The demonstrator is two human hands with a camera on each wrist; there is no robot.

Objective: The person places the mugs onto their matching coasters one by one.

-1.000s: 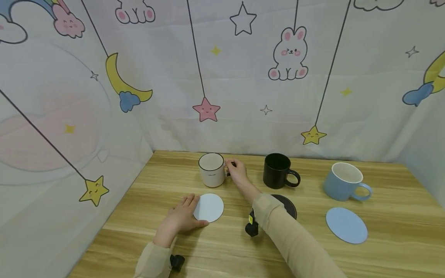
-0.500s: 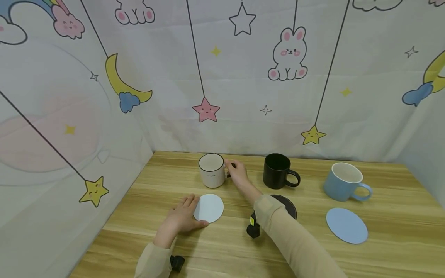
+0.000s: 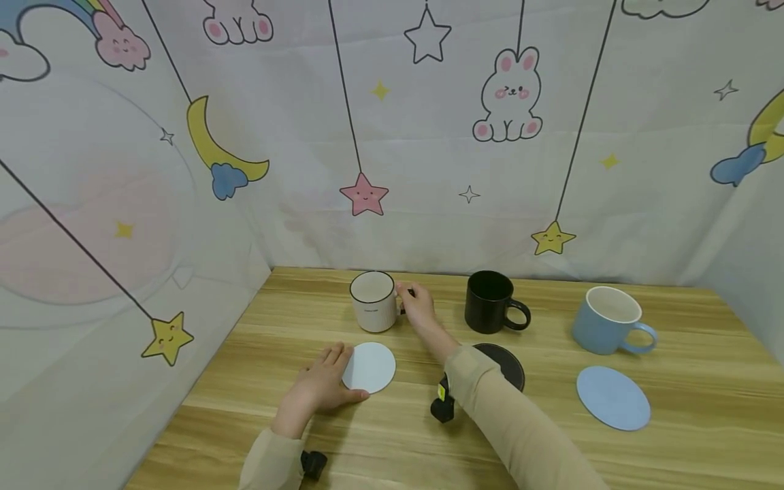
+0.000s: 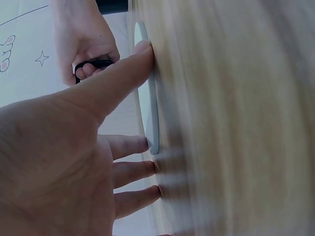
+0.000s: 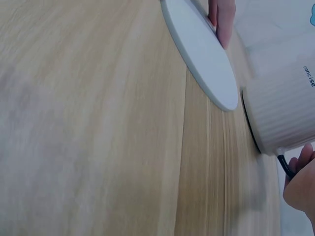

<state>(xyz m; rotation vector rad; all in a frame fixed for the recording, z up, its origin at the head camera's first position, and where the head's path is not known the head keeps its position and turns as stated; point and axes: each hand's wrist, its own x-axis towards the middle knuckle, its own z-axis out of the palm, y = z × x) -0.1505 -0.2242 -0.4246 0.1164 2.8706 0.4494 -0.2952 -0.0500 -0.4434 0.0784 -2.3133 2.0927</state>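
In the head view a white mug (image 3: 373,312) with a dark rim stands upright at the back of the wooden table. My right hand (image 3: 419,306) grips its black handle, fingers curled through it, as the left wrist view also shows. A round white coaster (image 3: 372,367) lies flat in front of the mug. My left hand (image 3: 323,382) rests at the coaster's left side, fingers spread and fairly straight. Its thumb (image 4: 130,66) touches the near edge, and a fingertip meets the far side. In the right wrist view the mug's base is close beside the coaster.
A black mug (image 3: 486,303) stands right of my right hand, with a dark coaster (image 3: 508,367) partly under my right sleeve. Farther right are a blue mug (image 3: 600,323) and a light blue coaster (image 3: 613,398). A printed curtain (image 3: 429,231) hangs behind the table (image 3: 392,449).
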